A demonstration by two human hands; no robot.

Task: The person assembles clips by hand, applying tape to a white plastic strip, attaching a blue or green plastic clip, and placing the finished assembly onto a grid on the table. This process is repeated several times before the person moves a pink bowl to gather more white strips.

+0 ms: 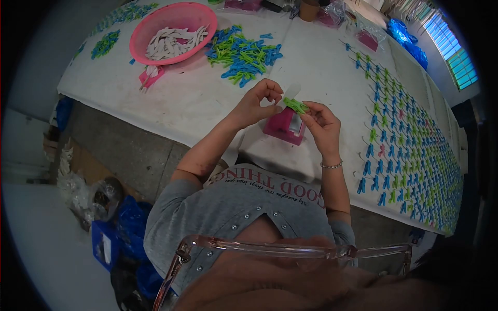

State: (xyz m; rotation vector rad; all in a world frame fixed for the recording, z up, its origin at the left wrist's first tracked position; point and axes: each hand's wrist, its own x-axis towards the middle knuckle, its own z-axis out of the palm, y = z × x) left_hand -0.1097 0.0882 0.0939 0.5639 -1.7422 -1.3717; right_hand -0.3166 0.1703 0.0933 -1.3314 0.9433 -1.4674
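A green clip (295, 105) is pinched between the thumb and fingers of my right hand (324, 127), above a pink block-shaped holder (282, 127) with a pale, shiny part on its right side. My left hand (259, 103) is close on the left of the clip, with its fingers curled and its thumb near the clip's edge. Whatever those fingers grip is too small to tell. A translucent strip (292, 91) sticks up just behind the clip.
A pink basin (136, 44) holds white strips. Beside it is a pile of green and blue clips (241, 54). Rows of clips (410, 155) cover the table's right side. Plastic bags and a brown cup (309, 10) are at the back.
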